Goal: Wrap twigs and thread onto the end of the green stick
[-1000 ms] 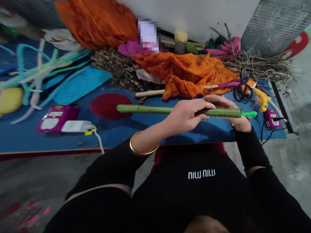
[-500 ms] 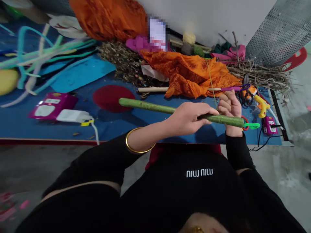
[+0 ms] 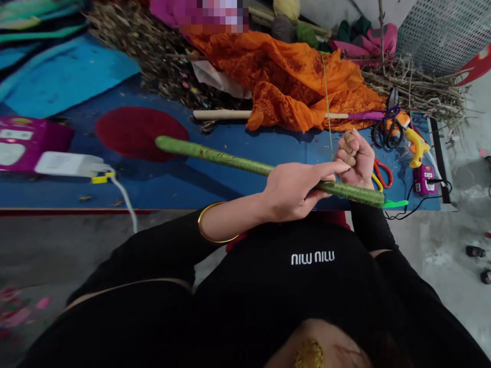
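Observation:
My left hand (image 3: 293, 189) is wrapped round a long stick covered in green yarn (image 3: 226, 159), which it holds slantwise above the table's front edge. The rounded far end of the stick overlaps a dark red round patch (image 3: 134, 134); a bright green tip (image 3: 397, 203) juts from the other end. Just behind the stick, my right hand (image 3: 355, 156) is closed in a fist. A thin green strand of yarn (image 3: 328, 102) runs taut from the back of the table down to this fist. Inside the fingers, the yarn is hidden.
Orange cloth (image 3: 299, 76) lies behind my hands, over a wooden stick (image 3: 222, 115). To the right are black scissors (image 3: 387, 130), red-handled scissors (image 3: 385, 174), a yellow glue gun (image 3: 416, 148) and a purple socket box (image 3: 425, 180). Dry twigs (image 3: 433, 94) and a green yarn ball (image 3: 306, 35) lie behind.
The view has shifted down and to the right. The left hand still grips the wrapped stick, and the right fist has turned slightly, close to the left fingertips.

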`<act>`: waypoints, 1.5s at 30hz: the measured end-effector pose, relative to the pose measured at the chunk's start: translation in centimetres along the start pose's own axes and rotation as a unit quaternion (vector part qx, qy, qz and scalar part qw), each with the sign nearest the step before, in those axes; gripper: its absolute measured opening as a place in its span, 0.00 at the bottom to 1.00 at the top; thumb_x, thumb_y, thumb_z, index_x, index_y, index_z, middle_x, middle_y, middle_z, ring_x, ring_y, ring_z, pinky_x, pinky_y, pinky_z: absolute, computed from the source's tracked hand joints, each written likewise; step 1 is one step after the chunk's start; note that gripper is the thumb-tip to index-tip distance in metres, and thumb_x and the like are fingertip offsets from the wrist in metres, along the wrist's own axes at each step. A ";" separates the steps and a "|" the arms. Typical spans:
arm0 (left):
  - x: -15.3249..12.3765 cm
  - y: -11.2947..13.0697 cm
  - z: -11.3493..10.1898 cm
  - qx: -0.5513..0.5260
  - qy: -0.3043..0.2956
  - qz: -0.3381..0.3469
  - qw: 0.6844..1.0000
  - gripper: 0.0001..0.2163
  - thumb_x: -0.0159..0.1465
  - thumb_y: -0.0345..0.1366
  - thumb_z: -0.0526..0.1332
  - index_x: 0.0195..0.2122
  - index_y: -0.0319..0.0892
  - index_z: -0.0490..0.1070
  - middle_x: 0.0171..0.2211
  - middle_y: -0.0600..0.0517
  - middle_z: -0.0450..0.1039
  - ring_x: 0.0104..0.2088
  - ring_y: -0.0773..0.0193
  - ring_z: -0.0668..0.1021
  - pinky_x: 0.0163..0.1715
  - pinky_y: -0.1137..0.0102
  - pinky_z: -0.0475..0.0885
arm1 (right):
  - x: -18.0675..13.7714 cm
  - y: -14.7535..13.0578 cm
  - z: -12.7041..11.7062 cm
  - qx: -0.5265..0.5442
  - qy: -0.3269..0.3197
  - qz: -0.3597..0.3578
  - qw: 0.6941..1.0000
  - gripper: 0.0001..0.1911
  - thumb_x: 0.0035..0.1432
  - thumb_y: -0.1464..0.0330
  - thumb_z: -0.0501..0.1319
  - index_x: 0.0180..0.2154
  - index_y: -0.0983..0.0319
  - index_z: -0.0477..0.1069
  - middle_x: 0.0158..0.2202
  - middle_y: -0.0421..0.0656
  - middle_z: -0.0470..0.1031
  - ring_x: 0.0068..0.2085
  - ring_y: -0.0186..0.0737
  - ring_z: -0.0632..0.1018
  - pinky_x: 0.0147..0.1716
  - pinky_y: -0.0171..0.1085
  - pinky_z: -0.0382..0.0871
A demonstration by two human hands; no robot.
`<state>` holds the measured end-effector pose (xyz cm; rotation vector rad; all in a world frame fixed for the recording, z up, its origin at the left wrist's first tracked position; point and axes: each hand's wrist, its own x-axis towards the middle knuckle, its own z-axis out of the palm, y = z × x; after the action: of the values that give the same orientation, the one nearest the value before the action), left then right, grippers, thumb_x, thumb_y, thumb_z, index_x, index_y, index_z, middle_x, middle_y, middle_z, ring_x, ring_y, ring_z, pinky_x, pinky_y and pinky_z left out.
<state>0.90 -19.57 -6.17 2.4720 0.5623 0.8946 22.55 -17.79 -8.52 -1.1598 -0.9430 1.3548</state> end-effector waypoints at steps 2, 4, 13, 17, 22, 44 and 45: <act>0.0 0.2 0.1 0.009 -0.018 -0.017 1.000 0.24 0.71 0.34 0.63 0.67 0.48 0.67 0.43 0.57 0.88 0.42 0.61 0.88 0.42 0.72 0.75 | 0.1 0.1 0.1 0.004 -0.012 -0.006 1.000 0.32 0.62 0.35 0.57 0.26 0.53 0.52 0.20 0.30 0.47 0.17 0.30 0.49 0.13 0.34 0.53; 0.1 0.4 0.0 0.012 -0.040 -0.034 0.999 0.24 0.70 0.33 0.64 0.67 0.48 0.69 0.44 0.57 0.88 0.45 0.61 0.88 0.42 0.72 0.76 | 0.1 -0.3 0.1 0.018 -0.032 -0.021 0.999 0.32 0.63 0.37 0.57 0.26 0.53 0.49 0.20 0.29 0.44 0.17 0.29 0.45 0.12 0.33 0.47; 0.2 0.3 -0.2 -0.079 -0.072 -0.013 0.994 0.21 0.69 0.31 0.66 0.63 0.46 0.76 0.55 0.46 0.85 0.53 0.56 0.87 0.50 0.68 0.81 | 0.3 -0.2 -0.4 0.012 -0.086 -0.028 0.996 0.29 0.66 0.36 0.51 0.31 0.54 0.61 0.25 0.35 0.62 0.24 0.35 0.67 0.23 0.38 0.70; 0.1 0.3 -0.1 -0.094 -0.086 -0.035 0.991 0.23 0.68 0.30 0.66 0.64 0.46 0.77 0.58 0.45 0.83 0.56 0.54 0.86 0.54 0.64 0.82 | 0.0 0.1 0.0 -0.075 -0.079 -0.034 0.993 0.30 0.67 0.35 0.48 0.33 0.53 0.64 0.29 0.38 0.67 0.30 0.40 0.74 0.31 0.44 0.77; -0.3 0.2 0.6 -0.094 -0.108 -0.058 0.988 0.24 0.67 0.29 0.67 0.64 0.47 0.77 0.59 0.47 0.82 0.57 0.55 0.85 0.55 0.65 0.82 | -1.1 -0.3 -0.6 -0.103 -0.050 -0.056 0.992 0.27 0.67 0.39 0.52 0.32 0.54 0.65 0.36 0.42 0.75 0.43 0.45 0.81 0.44 0.47 0.80; -0.4 -0.3 2.4 -0.076 -0.134 -0.078 0.985 0.27 0.66 0.27 0.66 0.67 0.46 0.74 0.61 0.47 0.80 0.60 0.51 0.83 0.54 0.60 0.84 | -6.3 0.6 -11.8 -0.748 0.105 0.000 0.656 0.37 0.51 0.72 0.63 0.64 0.69 0.67 0.51 0.63 0.75 0.50 0.66 0.78 0.50 0.60 0.75; -0.4 -0.3 2.4 -0.077 -0.137 -0.082 0.984 0.27 0.66 0.27 0.66 0.67 0.46 0.74 0.62 0.47 0.80 0.61 0.51 0.83 0.55 0.59 0.84 | -6.2 0.3 -11.9 -0.746 0.112 0.009 0.656 0.38 0.52 0.72 0.63 0.66 0.69 0.66 0.51 0.63 0.75 0.48 0.64 0.79 0.48 0.59 0.76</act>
<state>2.18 -20.20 -8.14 2.3175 0.5684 0.5020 33.86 -24.81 -10.51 -2.4234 -1.9150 0.0876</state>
